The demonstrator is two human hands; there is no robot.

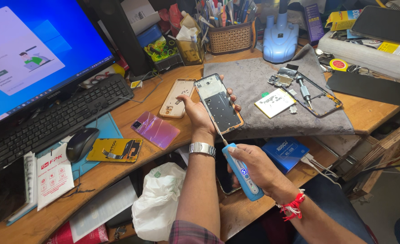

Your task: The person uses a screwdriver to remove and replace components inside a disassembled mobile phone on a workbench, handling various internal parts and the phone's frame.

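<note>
Blue monitor (33, 54) left (yellow packet (115, 150) below).

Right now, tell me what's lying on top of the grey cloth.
On the grey cloth: a phone frame, screwdriver, white-yellow part and small circuit pieces. Whatever lies under them is hidden.

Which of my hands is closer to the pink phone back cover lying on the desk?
Left. Your left hand, holding the opened phone, sits just right of the pink back cover. Your right hand, gripping the blue electric screwdriver, is lower and farther right.

An opened phone frame (219, 104) (dark inner plate, orange-edged) is held tilted above the surface; a blue electric screwdriver (241, 173) is pointed at its lower edge.
</note>
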